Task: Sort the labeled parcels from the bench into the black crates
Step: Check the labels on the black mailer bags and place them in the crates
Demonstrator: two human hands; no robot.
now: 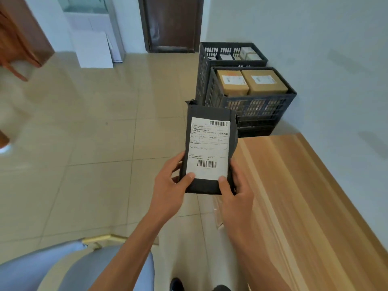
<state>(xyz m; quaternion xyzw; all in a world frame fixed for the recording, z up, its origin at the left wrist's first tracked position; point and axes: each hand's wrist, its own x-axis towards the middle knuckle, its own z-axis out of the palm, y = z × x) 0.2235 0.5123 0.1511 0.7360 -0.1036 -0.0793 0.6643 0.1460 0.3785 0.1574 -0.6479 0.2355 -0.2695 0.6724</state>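
A: Where's the parcel (210, 148)?

B: You've got it in both hands, label (209, 149) up. L hand (168, 185) grips its near-left edge, thumb on the label corner; R hand (237, 192) grips near-right, thumb likewise.

A: Crates?

B: Beyond your fingertips by the wall: near crate (252, 101) w/ two brown boxes (252, 82), far crate (231, 53) behind it. Bench (304, 196) is right of your R fingers.

Count, head view: hands, 2, left hand (168, 183) and right hand (235, 192). Black parcel (210, 148) with white label: 1. Black crates: 2, near crate (252, 106) and far crate (210, 51), both on the floor past the counter's (304, 196) far edge. Brown boxes in near crate: 2. Parcels in far crate: several, exact number cannot be told. Doors: 1 dark door (172, 22).
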